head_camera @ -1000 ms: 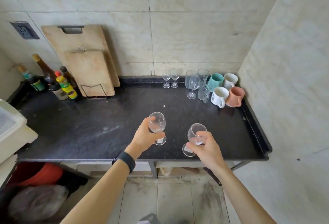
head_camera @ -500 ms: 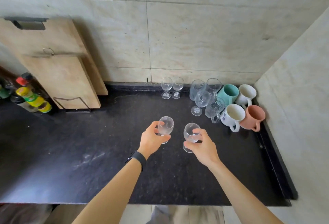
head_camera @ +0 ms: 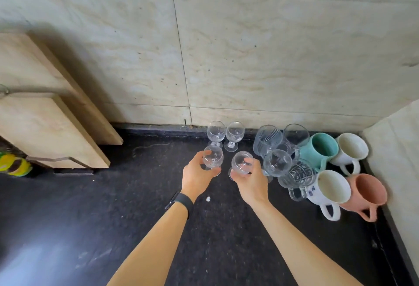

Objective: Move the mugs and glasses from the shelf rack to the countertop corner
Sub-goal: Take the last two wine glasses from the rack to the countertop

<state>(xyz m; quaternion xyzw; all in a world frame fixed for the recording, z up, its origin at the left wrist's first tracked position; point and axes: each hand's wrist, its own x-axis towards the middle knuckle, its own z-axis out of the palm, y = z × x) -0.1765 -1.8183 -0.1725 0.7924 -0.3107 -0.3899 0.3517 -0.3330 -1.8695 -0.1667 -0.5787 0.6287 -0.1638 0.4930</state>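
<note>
mugs (head_camera: pixel 335 192) in countertop (head_camera: pixel 90 217) corner, glasses (head_camera: pixel 278 149) left of them

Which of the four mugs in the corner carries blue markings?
The front white mug, left of the pink mug: blue print shows on its side. The rear white mug, the teal mug and the pink one look plain.

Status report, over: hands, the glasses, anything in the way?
Hands: left hand grips left stemmed glass; right hand grips right stemmed glass. Just behind: pair of small glasses. Crowding right hand: wine glass.
</note>
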